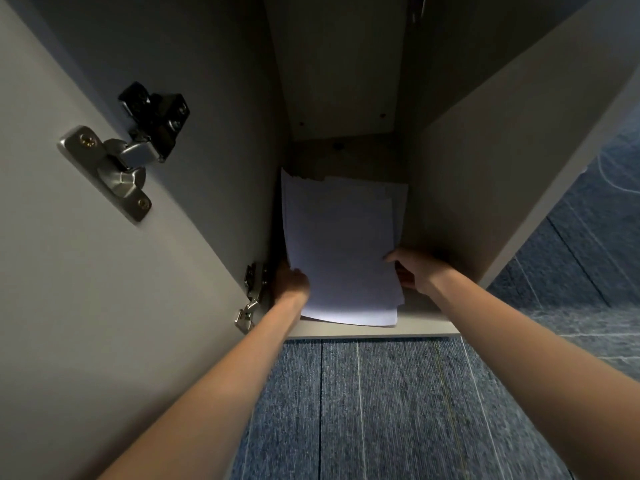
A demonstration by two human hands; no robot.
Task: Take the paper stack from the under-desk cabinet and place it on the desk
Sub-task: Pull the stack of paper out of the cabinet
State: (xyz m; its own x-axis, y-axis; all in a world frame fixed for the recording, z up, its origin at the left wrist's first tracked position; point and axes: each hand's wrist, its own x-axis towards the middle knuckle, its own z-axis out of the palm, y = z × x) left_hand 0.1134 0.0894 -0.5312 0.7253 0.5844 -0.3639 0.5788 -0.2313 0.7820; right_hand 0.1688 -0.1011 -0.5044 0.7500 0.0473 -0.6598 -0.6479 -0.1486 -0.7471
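Observation:
A loose stack of white paper (341, 247) lies on the bottom shelf of the open under-desk cabinet (433, 322), its near edge reaching the shelf's front lip. My left hand (291, 280) grips the stack's left edge near the front corner. My right hand (414, 270) holds the right edge, thumb on top and fingers tucked beneath the sheets. The far end of the stack sits in shadow, with some sheets fanned out of line.
The open cabinet door (104, 271) stands at my left, with two metal hinges (121, 157) on it. The cabinet's right side panel (502, 188) runs close to my right wrist. Blue carpet tiles (398, 410) cover the floor below.

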